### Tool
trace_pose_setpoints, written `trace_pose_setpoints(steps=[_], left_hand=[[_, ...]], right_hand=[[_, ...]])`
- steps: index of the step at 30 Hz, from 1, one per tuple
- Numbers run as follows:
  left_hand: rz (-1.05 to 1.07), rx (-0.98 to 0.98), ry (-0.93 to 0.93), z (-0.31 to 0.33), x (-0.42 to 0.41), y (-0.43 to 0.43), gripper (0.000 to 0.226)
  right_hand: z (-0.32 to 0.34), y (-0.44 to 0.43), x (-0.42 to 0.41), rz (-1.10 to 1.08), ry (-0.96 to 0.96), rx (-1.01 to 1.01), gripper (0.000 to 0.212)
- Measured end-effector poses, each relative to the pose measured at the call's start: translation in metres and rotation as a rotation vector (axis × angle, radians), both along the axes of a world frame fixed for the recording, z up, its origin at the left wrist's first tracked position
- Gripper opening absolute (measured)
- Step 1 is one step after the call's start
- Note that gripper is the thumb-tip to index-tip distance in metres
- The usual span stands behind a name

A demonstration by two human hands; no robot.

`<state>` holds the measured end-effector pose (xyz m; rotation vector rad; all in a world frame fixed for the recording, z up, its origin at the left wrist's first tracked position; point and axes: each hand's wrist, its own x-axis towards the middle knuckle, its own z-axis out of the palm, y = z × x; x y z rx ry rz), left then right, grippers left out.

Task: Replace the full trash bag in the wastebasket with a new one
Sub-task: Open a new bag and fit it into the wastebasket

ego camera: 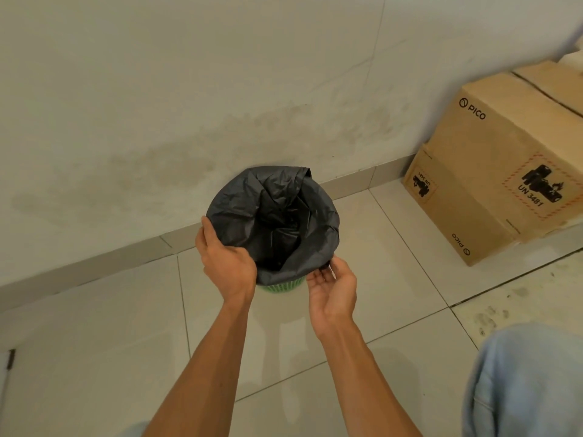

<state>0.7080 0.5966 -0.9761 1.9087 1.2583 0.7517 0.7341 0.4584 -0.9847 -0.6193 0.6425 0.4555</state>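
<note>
With left hand [228,263] gripping and right hand [331,287] apparently pinching the bag's [274,212] rim, uneven pulling risked tipping the wastebasket [280,289] between them.

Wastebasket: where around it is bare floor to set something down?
Bare tiles lie left of the green wastebasket, between baseboard and left hand. Another bare strip runs between wastebasket and cardboard boxes. Crowded: the near rim, where the right hand also holds the black trash bag.
</note>
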Motion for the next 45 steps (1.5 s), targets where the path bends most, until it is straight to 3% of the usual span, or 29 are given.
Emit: trace_pose_setpoints(steps=[5, 9, 15, 23, 27, 29, 33, 36, 40, 45], left_hand=[[0.024, 0.002, 0.011, 0.0, -0.004, -0.004, 0.071], [0.009, 0.007, 0.013, -0.001, -0.005, -0.005, 0.072], [0.026, -0.012, 0.028, 0.004, -0.004, -0.009, 0.072], [0.03, -0.014, 0.059, 0.011, -0.002, -0.015, 0.071], [0.01, 0.009, 0.075, 0.01, -0.002, -0.014, 0.071], [0.001, 0.016, 0.086, 0.008, -0.002, -0.012, 0.071], [-0.039, 0.021, 0.086, 0.009, 0.002, -0.004, 0.069], [-0.046, 0.029, 0.022, 0.008, 0.006, 0.001, 0.062], [0.082, 0.055, -0.163, 0.001, 0.005, 0.003, 0.052], [0.175, -0.097, -0.301, 0.004, 0.002, -0.036, 0.066]], right_hand=[[-0.001, -0.002, -0.002, 0.025, -0.002, -0.024, 0.029], [0.002, -0.007, 0.004, 0.105, 0.01, -0.023, 0.018], [0.003, -0.01, 0.014, 0.19, -0.033, -0.215, 0.013], [0.011, -0.016, 0.009, 0.172, -0.086, -0.305, 0.015], [0.017, -0.013, 0.01, 0.288, -0.128, -0.516, 0.018], [0.018, -0.013, 0.013, 0.313, -0.123, -0.461, 0.013], [0.016, -0.019, 0.015, 0.338, -0.098, -0.231, 0.027], [0.013, -0.012, 0.009, 0.291, -0.082, -0.176, 0.027], [0.019, -0.004, 0.005, 0.247, -0.089, -0.29, 0.016], [0.017, 0.007, -0.014, 0.27, -0.111, -0.332, 0.022]])
